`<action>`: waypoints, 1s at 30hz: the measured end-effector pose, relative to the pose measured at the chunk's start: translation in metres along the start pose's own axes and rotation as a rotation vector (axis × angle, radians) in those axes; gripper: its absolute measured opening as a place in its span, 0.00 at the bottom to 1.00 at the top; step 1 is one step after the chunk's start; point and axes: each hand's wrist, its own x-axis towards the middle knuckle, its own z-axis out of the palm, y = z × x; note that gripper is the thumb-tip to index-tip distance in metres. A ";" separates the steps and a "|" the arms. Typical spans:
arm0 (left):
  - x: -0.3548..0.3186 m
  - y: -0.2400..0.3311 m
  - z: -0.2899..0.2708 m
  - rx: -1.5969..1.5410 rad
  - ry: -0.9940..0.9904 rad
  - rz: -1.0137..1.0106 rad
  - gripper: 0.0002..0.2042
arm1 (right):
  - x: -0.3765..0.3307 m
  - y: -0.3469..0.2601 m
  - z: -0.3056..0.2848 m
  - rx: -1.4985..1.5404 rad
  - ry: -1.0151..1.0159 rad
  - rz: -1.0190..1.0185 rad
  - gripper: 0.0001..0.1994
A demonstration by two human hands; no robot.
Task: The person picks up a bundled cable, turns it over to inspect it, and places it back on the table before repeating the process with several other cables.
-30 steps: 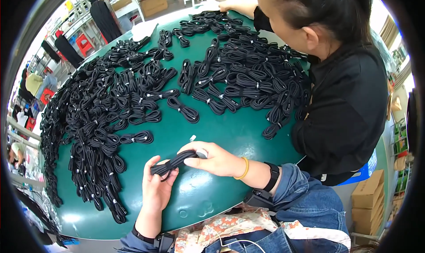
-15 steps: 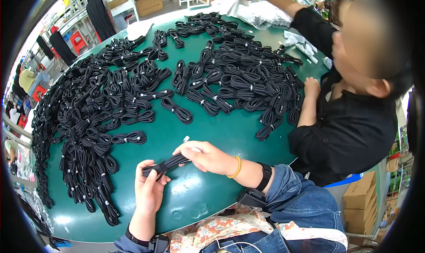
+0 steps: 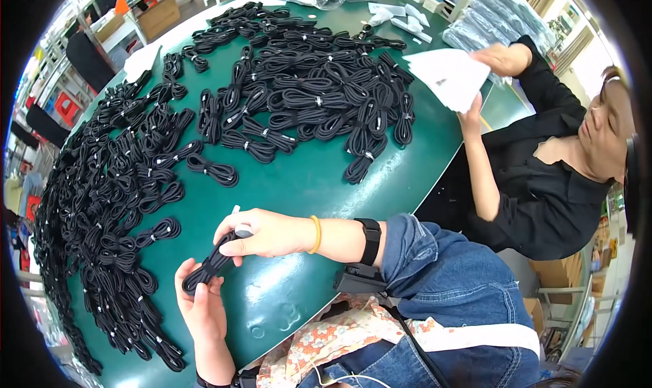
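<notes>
A coiled black cable bundle [image 3: 208, 268], tied round its middle, is held tilted over the green table between my two hands. My left hand [image 3: 202, 310] grips its lower end with thumb and fingers. My right hand [image 3: 275, 233] pinches the upper end. A small white piece [image 3: 236, 210] sticks up beyond the right fingers, and a grey rounded thing [image 3: 243, 230] shows by the right thumb; I cannot make out what either is. To the left of my hands a large heap of similar cable bundles [image 3: 122, 184] spreads out. Another heap of cable bundles [image 3: 319, 89] lies farther back.
On the right a co-worker in black [image 3: 543, 177] holds white sheets [image 3: 451, 79] over the edge of the green table [image 3: 380, 198]. Stacked plastic-wrapped packs [image 3: 499, 21] and small white pieces [image 3: 411, 25] are at the far right. A single cable bundle [image 3: 212, 170] lies ahead of my hands.
My view has turned to the right. My hands still hold the cable bundle, which now tilts more steeply. The co-worker has drawn back from the far plastic bags and now holds white sheets.
</notes>
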 end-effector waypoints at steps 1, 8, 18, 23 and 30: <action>0.000 -0.001 -0.002 -0.007 0.000 -0.026 0.20 | 0.000 0.002 0.001 -0.007 -0.006 -0.022 0.13; -0.003 -0.002 -0.011 -0.019 -0.005 -0.080 0.19 | 0.002 0.004 0.001 -0.091 -0.062 -0.038 0.13; 0.000 0.003 -0.008 0.062 0.048 0.035 0.20 | 0.004 0.009 0.000 -0.035 -0.087 -0.121 0.14; -0.001 0.002 -0.008 0.084 0.080 0.026 0.20 | 0.002 0.007 -0.004 -0.013 -0.141 -0.030 0.14; -0.011 0.002 -0.031 0.230 0.013 0.165 0.19 | 0.014 0.017 0.007 -0.003 -0.144 -0.107 0.15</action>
